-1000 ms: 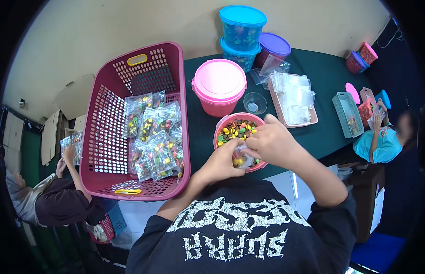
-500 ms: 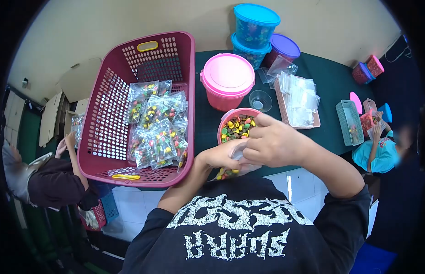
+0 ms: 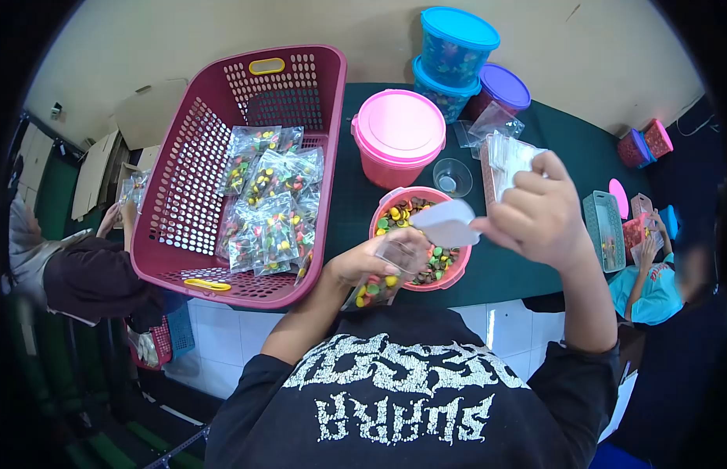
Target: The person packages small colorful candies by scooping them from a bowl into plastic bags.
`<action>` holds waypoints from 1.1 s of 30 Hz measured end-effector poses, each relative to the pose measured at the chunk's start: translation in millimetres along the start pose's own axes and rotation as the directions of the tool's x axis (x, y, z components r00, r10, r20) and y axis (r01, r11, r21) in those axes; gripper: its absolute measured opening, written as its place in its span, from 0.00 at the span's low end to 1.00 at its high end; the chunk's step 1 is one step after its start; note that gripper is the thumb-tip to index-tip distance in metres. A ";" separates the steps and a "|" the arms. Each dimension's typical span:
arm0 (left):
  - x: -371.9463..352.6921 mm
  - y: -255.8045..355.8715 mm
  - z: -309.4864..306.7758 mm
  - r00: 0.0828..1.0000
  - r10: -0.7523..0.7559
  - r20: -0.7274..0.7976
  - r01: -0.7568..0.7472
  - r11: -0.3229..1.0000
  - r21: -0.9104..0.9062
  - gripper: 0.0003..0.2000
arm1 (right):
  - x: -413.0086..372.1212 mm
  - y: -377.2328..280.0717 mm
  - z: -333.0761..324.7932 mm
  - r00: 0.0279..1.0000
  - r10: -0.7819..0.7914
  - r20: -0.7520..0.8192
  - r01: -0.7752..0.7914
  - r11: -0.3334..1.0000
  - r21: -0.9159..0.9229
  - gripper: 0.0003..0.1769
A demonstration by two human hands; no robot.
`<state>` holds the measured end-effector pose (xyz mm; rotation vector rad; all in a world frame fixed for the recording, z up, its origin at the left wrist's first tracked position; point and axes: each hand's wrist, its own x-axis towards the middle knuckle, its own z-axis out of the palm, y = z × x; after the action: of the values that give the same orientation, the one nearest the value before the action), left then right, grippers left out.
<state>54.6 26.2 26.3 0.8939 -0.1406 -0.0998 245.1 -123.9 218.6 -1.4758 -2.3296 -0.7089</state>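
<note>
The left hand (image 3: 373,263) is closed around a small clear bag (image 3: 377,288), pinching its mouth near the top. The bag hangs at the near edge of the table (image 3: 344,205) and is partly filled with coloured candies. The right hand (image 3: 535,213) is raised above the table and grips a white scoop (image 3: 445,223) by its handle. The scoop's bowl points toward the left hand and hovers over the pink bowl (image 3: 406,192), just above the bag's mouth.

The pink bowl is heaped with loose candies (image 3: 402,215) (yellow, green, brown and red). Behind it stand a pink lidded tub (image 3: 398,129) and a small clear cup (image 3: 452,177). Farther back are two stacked blue tubs (image 3: 456,51) and a purple-lidded tub (image 3: 500,87). To the left, a maroon basket (image 3: 184,181) holds a pile of filled bags (image 3: 271,209). A person in a dark sleeve (image 3: 90,277) sits beyond the basket, and another in turquoise (image 3: 649,291) sits at the far right.
</note>
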 end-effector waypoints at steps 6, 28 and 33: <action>-15.2 -2.5 8.1 0.947 0.201 -0.250 -0.192 0.980 0.060 0.32 | -64.8 37.4 60.5 0.820 0.550 0.158 -0.547 0.835 -0.067 0.16; -11.9 -35.4 55.3 0.457 0.473 -0.753 -0.290 0.880 0.377 0.33 | -186.4 101.3 277.4 0.404 0.774 0.487 -0.879 0.477 -0.029 0.16; -22.8 -43.4 59.5 0.411 0.497 -0.764 -0.329 0.863 0.384 0.32 | -100.6 89.6 239.9 0.724 0.681 0.108 -0.673 0.664 0.326 0.17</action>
<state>21.2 -43.2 27.3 0.9696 0.5802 0.8634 373.0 -36.8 -8.9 -1.9410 -1.5447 -0.0924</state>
